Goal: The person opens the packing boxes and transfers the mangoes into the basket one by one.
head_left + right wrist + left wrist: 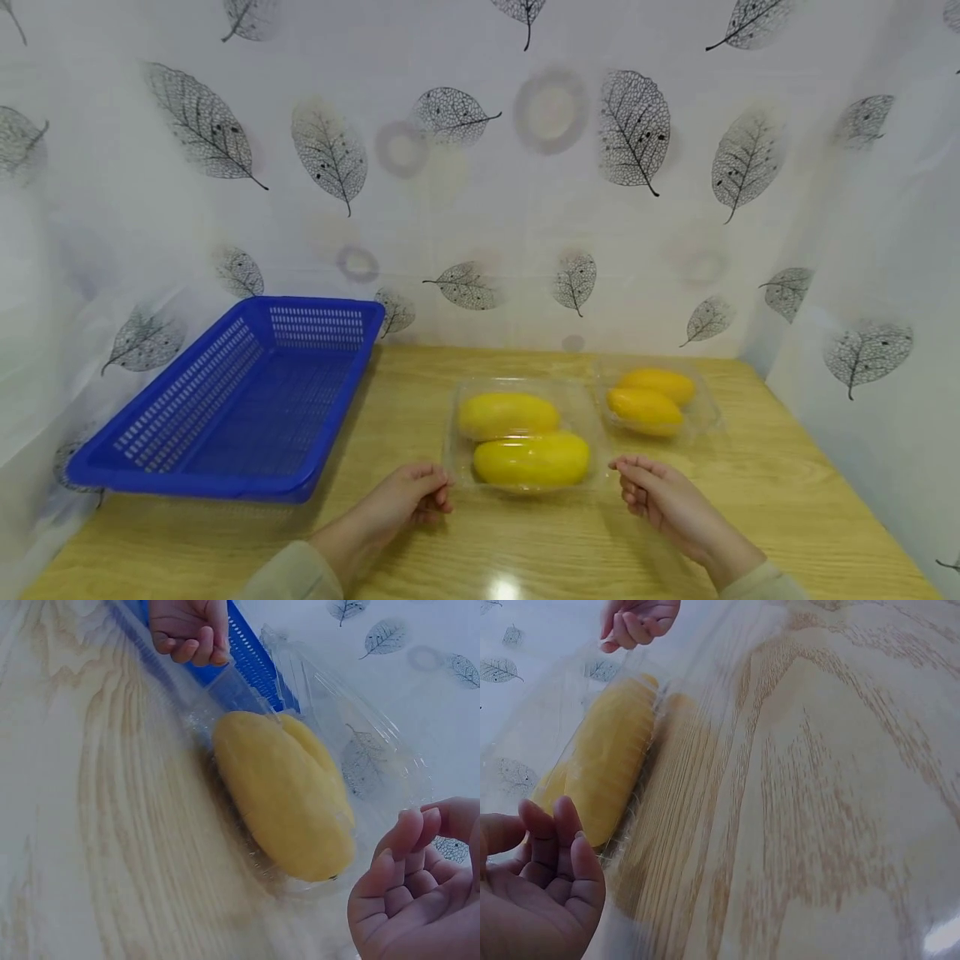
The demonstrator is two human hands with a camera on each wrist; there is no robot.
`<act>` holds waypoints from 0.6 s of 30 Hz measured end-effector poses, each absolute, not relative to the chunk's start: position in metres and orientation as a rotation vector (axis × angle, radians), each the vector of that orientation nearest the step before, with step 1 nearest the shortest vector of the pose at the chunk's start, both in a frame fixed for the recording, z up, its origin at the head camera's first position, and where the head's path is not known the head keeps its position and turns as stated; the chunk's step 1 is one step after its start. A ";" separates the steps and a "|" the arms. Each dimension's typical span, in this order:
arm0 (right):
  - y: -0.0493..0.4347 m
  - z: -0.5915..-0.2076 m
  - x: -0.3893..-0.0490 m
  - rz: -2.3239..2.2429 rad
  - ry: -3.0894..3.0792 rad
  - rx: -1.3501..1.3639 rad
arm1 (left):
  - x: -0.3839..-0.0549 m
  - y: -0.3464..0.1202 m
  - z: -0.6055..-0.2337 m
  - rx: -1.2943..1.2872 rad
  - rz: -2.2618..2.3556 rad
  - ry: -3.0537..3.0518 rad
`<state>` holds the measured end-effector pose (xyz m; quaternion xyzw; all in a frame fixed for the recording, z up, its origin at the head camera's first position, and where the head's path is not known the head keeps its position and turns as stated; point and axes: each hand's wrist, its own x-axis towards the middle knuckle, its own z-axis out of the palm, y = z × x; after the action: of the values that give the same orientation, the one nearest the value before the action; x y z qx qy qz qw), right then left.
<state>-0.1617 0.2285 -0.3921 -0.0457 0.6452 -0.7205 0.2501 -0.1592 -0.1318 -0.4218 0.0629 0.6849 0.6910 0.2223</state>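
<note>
Between the counter's (795,492) side edges, a clear container (576,410) holds two yellow fruits (531,459), its near corners pinched by the left hand (408,497) and right hand (667,502); another clear box (703,407) sits toward the back right corner.

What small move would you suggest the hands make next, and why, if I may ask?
Probably firm both pinches evenly: the left hand and right hand meet the clear container between them at opposite near corners, seemingly by fingertips alone, while two yellow fruits rest inside.
</note>
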 end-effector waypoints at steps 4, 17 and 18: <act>0.226 -0.383 -0.165 -1.982 1.751 -0.171 | -0.161 -0.133 -0.421 0.201 1.905 1.896; 0.210 -0.360 -0.184 -2.239 1.650 -0.519 | -0.159 -0.134 -0.419 0.189 1.863 1.910; 0.208 -0.358 -0.186 -2.258 1.634 -0.569 | -0.158 -0.134 -0.419 0.189 1.861 1.912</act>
<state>-0.1856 0.2084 -0.3583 -0.1979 0.5682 -0.7850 0.1477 -0.1585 -0.1343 -0.4189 0.0689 0.6954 0.6769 0.2312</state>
